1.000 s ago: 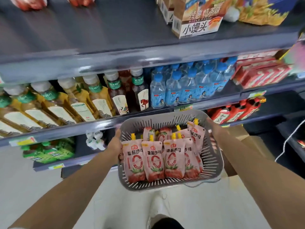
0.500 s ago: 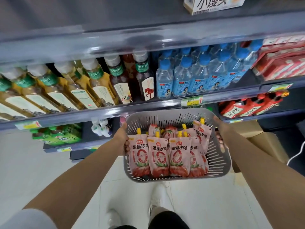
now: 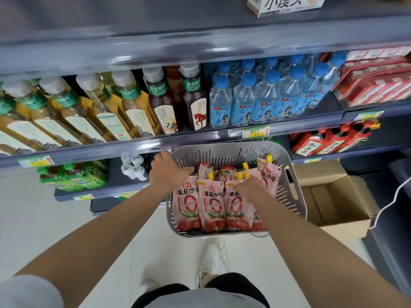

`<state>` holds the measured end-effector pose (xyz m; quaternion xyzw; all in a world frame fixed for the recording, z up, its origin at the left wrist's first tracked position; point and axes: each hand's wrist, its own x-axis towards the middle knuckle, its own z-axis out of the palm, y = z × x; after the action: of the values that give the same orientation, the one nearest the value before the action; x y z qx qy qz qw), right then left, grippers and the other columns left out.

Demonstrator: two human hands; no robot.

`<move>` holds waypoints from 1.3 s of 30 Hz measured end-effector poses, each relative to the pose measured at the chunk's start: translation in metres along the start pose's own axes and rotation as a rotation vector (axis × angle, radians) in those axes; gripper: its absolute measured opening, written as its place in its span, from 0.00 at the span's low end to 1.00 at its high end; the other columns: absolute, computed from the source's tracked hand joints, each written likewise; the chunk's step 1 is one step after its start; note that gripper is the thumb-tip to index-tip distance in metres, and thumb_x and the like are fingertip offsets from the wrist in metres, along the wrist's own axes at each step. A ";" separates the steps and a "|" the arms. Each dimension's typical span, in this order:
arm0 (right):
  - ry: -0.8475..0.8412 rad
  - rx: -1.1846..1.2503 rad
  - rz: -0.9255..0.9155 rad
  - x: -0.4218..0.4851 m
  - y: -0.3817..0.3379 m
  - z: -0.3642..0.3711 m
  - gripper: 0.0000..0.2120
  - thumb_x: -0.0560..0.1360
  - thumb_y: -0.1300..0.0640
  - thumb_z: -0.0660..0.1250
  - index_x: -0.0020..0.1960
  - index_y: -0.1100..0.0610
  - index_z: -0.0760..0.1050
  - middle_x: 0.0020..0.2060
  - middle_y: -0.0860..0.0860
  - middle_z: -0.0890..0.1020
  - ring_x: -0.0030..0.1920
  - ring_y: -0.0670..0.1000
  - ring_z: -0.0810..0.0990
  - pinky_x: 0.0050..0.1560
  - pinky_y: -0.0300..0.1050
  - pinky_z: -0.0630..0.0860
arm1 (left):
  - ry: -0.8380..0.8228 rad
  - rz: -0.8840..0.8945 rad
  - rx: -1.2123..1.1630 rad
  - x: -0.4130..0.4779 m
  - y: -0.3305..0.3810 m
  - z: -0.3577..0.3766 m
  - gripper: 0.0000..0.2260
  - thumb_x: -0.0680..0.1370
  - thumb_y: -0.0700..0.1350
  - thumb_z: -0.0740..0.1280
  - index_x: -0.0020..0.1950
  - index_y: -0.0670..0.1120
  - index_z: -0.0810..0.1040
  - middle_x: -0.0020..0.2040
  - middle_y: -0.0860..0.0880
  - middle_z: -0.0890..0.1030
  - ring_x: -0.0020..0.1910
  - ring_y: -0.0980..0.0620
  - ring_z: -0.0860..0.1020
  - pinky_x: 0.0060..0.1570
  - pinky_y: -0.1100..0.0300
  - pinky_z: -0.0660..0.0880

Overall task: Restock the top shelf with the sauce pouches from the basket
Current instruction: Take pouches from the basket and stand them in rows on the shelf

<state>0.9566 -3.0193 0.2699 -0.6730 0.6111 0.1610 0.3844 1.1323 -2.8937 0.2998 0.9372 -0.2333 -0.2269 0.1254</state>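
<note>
Grey slotted basket (image 3: 222, 152) hangs in front of the shelving, and the pink sauce pouches (image 3: 210, 203) that show are all inside it. Three stand in a row against its near wall, and more lean behind them toward its far right corner. No pouch shows on the top shelf (image 3: 155, 23), which runs high above the basket and carries a printed carton (image 3: 287, 5) above the basket's right side.

The left hand (image 3: 169, 174) lies palm down across the basket's left rim, thumb outside and fingers reaching in. They look fairly straight, and I cannot tell whether the hand grips the rim or only rests there. The right hand (image 3: 251, 188) is down inside the basket, fingers curled over the top edge of the rightmost front pouch (image 3: 238, 207), apparently pinching it near the spout.

The step in hand looks like a pick from the basket. The next move calls for lifting that pouch clear of its neighbours without dragging them along, with the basket kept level. It then has to go up past the tea bottles (image 3: 133, 107) and water bottles (image 3: 255, 101) just beyond the basket's far rim, and stand on the board above.
</note>
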 end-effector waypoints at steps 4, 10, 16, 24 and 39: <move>0.105 -0.093 0.133 -0.007 -0.003 0.024 0.29 0.76 0.52 0.65 0.70 0.63 0.60 0.64 0.59 0.70 0.63 0.58 0.72 0.56 0.52 0.74 | 0.054 0.288 0.217 -0.018 0.004 0.010 0.35 0.71 0.61 0.69 0.68 0.42 0.62 0.68 0.42 0.63 0.68 0.41 0.62 0.66 0.48 0.66; 0.163 -0.003 0.280 0.006 0.006 0.029 0.35 0.73 0.55 0.70 0.71 0.64 0.53 0.67 0.60 0.65 0.68 0.58 0.67 0.60 0.51 0.72 | -0.117 0.351 0.337 -0.032 0.009 0.036 0.32 0.70 0.58 0.70 0.67 0.44 0.63 0.65 0.44 0.66 0.65 0.43 0.66 0.62 0.48 0.69; 0.103 0.072 0.138 0.013 0.015 0.022 0.15 0.73 0.56 0.71 0.55 0.62 0.73 0.51 0.58 0.80 0.52 0.58 0.80 0.40 0.44 0.73 | -0.262 0.317 0.327 -0.038 0.017 0.058 0.36 0.71 0.58 0.71 0.71 0.44 0.59 0.67 0.43 0.66 0.64 0.43 0.69 0.58 0.48 0.73; 0.037 -0.031 0.018 0.042 0.004 -0.039 0.35 0.72 0.54 0.73 0.70 0.67 0.62 0.55 0.59 0.78 0.56 0.58 0.77 0.45 0.45 0.71 | -0.399 0.321 0.460 -0.041 0.042 0.088 0.46 0.72 0.60 0.69 0.78 0.42 0.45 0.75 0.38 0.56 0.73 0.36 0.56 0.65 0.44 0.67; 0.014 -0.203 0.088 0.049 0.030 0.000 0.53 0.66 0.34 0.70 0.77 0.57 0.46 0.76 0.60 0.54 0.75 0.62 0.53 0.68 0.64 0.61 | -0.577 0.386 0.562 -0.028 0.046 0.125 0.53 0.67 0.59 0.74 0.78 0.48 0.41 0.75 0.36 0.33 0.70 0.28 0.31 0.69 0.36 0.35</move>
<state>0.9383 -3.0521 0.2269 -0.6822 0.6231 0.2341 0.3026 1.0316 -2.9358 0.2176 0.7726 -0.4819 -0.3793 -0.1644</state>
